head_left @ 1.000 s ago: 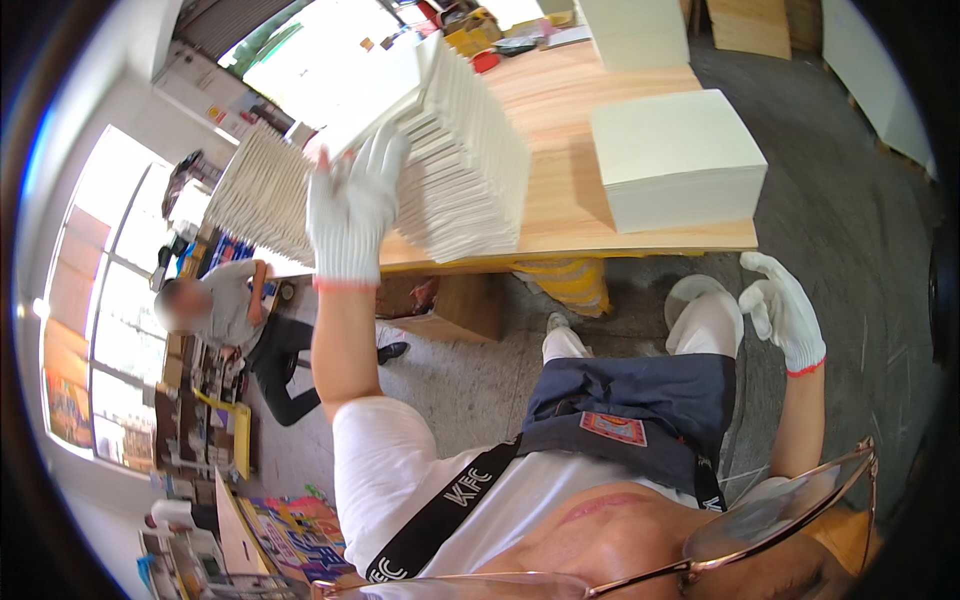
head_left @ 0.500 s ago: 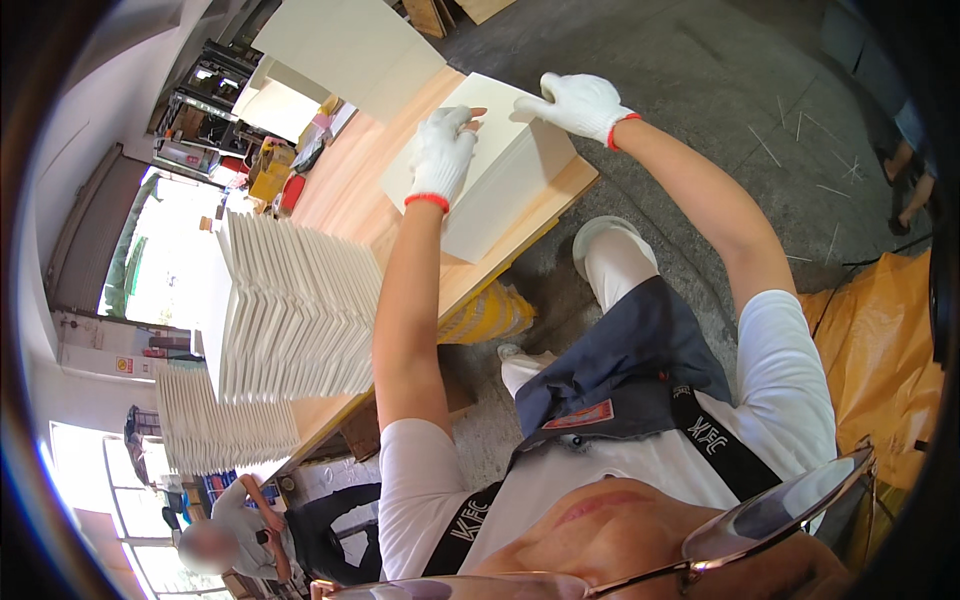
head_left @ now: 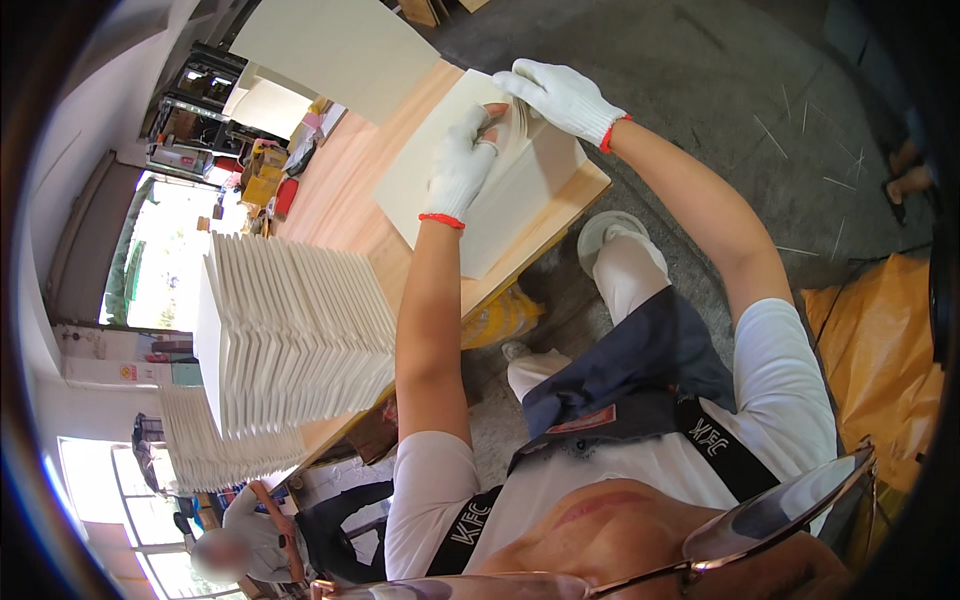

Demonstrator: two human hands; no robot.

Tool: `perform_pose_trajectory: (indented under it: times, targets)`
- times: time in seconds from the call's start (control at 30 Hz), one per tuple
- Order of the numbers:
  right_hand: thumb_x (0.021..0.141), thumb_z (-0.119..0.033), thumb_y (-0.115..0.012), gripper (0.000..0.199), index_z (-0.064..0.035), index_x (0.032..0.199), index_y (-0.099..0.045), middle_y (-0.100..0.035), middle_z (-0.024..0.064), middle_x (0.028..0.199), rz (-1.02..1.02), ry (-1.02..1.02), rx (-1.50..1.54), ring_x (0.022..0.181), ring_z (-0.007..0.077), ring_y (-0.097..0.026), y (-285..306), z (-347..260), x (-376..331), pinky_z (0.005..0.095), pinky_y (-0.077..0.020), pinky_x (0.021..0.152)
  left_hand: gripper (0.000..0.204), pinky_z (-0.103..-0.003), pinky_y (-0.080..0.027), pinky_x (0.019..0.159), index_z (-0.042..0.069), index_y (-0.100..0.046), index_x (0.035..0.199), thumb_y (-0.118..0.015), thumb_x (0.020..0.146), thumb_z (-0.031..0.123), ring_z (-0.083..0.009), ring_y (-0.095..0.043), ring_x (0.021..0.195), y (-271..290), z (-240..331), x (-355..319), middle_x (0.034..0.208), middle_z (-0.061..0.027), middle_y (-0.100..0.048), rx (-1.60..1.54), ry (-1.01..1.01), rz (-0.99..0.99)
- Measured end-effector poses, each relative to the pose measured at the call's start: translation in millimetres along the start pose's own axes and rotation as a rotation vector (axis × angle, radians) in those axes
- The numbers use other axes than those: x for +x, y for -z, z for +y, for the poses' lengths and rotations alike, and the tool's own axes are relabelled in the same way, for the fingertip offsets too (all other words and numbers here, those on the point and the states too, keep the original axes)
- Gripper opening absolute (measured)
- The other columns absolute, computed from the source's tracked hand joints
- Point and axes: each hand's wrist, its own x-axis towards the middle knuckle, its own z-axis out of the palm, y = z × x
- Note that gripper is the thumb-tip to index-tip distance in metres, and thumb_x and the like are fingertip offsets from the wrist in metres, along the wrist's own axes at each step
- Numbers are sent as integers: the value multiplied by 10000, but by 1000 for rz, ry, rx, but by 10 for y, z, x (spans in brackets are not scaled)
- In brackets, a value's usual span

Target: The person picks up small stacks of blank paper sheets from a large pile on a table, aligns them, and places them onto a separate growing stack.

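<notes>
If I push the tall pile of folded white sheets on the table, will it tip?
Probably. The pile of folded white sheets stands tall and leans, fanned unevenly, near the table's edge. Its loose layers would likely slide apart rather than move together.

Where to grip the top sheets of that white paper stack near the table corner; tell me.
Grip the lifted corner of the white paper stack, coming from the table-edge side: the right hand fans that corner open there while the left hand pins the sheets flat.

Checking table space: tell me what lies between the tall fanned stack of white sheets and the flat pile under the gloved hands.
Head view: only bare wooden tabletop between tall fanned stack and flat pile.
</notes>
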Motion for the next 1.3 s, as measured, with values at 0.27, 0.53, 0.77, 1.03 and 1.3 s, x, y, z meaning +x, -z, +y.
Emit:
perform_pose_trajectory:
  times: [0.27,0.53,0.77,1.03,1.3]
  targets:
    - [979,-516,-373,440,-143,1047,-596,-651,142,890,172,39,42,883,375,-612,-182,126,-34,460,-444,744,409,-309,-499,856,44,-583,1249,-676,882,198,-191,-637,1029,-59,-149,22,1187,-140,-668,-144,26,-26]
    - [979,-509,-370,416,-149,1051,-565,-637,160,823,157,46,-42,833,382,-616,-166,102,-69,480,-447,712,376,-331,-495,850,157,-592,1262,-655,895,214,-249,-652,1004,-29,44,-64,1135,-172,-667,-104,-61,193]
    - [980,-511,-374,411,-144,1030,-554,-633,159,809,265,202,-80,816,374,-618,-181,128,-103,477,-448,697,364,-281,-475,698,147,-593,1273,-613,911,162,-126,-566,726,9,213,-56,844,-65,-584,161,152,-71]
    - [983,-493,-399,388,-145,1035,-563,-626,149,794,143,13,5,793,366,-617,-117,54,-117,463,-446,681,265,-334,-477,639,200,-621,1203,-577,941,202,-202,-586,644,-75,84,-58,738,-114,-615,-34,-148,201]
    - [985,-451,-400,354,-151,1071,-568,-645,143,845,265,161,-22,803,365,-621,-279,260,-5,471,-456,699,304,-361,-481,639,197,-633,1131,-695,847,288,-241,-611,654,-61,116,-46,694,-102,-607,209,82,14]
